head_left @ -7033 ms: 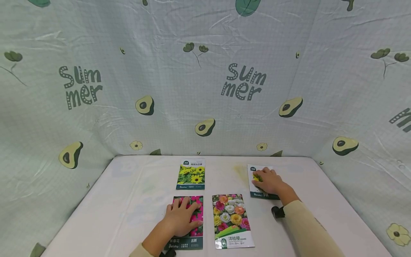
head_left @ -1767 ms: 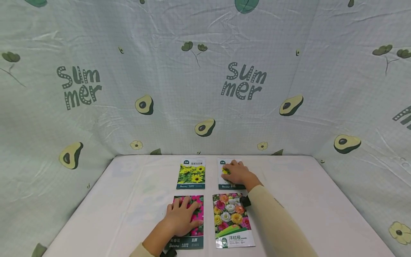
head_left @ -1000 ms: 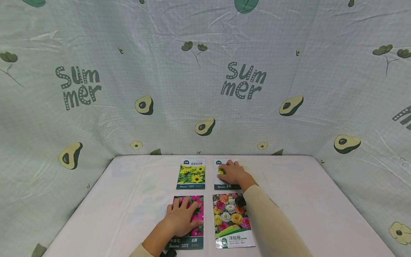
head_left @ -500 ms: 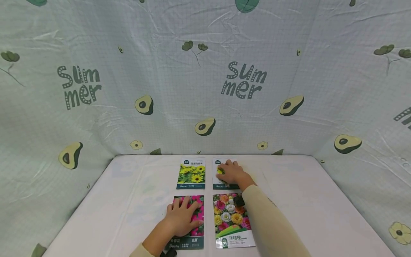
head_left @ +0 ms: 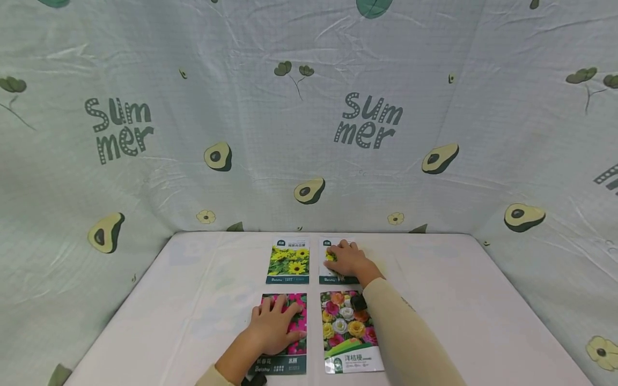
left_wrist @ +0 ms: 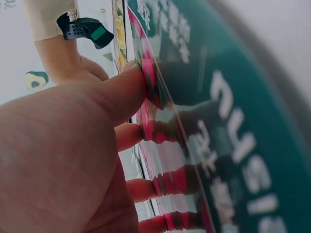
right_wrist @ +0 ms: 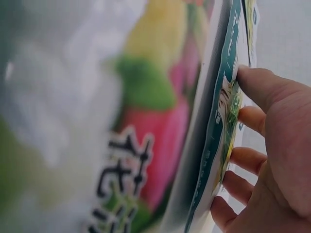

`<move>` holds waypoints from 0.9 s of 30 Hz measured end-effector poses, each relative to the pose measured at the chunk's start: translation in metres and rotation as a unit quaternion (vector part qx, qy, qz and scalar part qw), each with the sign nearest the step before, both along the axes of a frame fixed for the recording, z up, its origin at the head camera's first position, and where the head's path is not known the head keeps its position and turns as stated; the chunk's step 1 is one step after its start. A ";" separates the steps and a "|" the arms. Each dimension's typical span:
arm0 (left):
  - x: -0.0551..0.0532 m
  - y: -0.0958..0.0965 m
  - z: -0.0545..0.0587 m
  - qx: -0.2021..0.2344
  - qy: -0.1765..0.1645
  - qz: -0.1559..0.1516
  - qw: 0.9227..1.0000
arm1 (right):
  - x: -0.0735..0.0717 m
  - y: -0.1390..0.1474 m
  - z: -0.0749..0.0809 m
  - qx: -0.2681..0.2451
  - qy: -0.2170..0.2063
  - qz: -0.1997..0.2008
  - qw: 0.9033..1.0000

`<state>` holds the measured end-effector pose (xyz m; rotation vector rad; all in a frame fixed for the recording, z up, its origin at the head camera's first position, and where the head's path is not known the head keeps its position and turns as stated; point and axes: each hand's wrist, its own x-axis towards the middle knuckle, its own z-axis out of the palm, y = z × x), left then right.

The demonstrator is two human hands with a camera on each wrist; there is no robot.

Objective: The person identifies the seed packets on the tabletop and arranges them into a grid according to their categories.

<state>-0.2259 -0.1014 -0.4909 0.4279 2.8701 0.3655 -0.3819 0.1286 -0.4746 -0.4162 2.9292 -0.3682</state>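
My left hand (head_left: 272,327) rests with fingers spread on a flower seed packet with pink blooms (head_left: 295,351); the left wrist view shows its fingertips touching the glossy front (left_wrist: 160,184). My right hand (head_left: 350,261) lies on a white-topped seed packet (head_left: 325,273) at the back, covering most of its picture. In the right wrist view, the thumb and fingertips of this hand (right_wrist: 282,141) touch that packet's face (right_wrist: 228,111). Left of it lies a seed packet with yellow flowers (head_left: 289,261). Below the right forearm is a packet with multicoloured blooms (head_left: 345,335), partly covered by the wrist strap and sleeve.
The packets lie flat in two rows of two on a white-covered table (head_left: 193,300). A pale curtain (head_left: 260,118) printed with avocados and lettering hangs behind and at the sides. A dark strap device (head_left: 359,302) is on the right wrist.
Over several seconds my right hand has slid the white-topped packet leftward from the table's right side to beside the yellow-flower packet. It has barely moved in the last half second. The left hand stays put.
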 end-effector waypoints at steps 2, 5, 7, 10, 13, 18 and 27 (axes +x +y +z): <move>0.000 0.000 -0.001 0.002 0.003 -0.003 1.000 | 0.001 0.000 0.000 -0.002 0.001 -0.003 1.000; 0.000 -0.001 -0.003 0.004 -0.001 -0.003 1.000 | 0.002 0.000 -0.002 -0.004 0.001 -0.008 1.000; -0.001 -0.001 -0.004 0.000 -0.002 -0.001 1.000 | 0.001 0.000 -0.004 -0.005 0.001 -0.009 1.000; -0.002 -0.002 -0.006 -0.006 -0.003 0.001 1.000 | -0.001 -0.001 -0.006 -0.008 0.001 -0.011 1.000; -0.004 -0.003 -0.009 -0.008 -0.002 -0.001 1.000 | 0.000 -0.002 -0.006 -0.012 0.004 -0.011 1.000; -0.005 0.001 0.004 0.005 -0.003 0.004 1.000 | 0.001 -0.003 -0.001 -0.003 0.012 -0.019 1.000; -0.009 0.000 0.012 0.043 0.035 0.014 0.998 | -0.003 -0.004 0.003 0.018 0.006 -0.040 0.999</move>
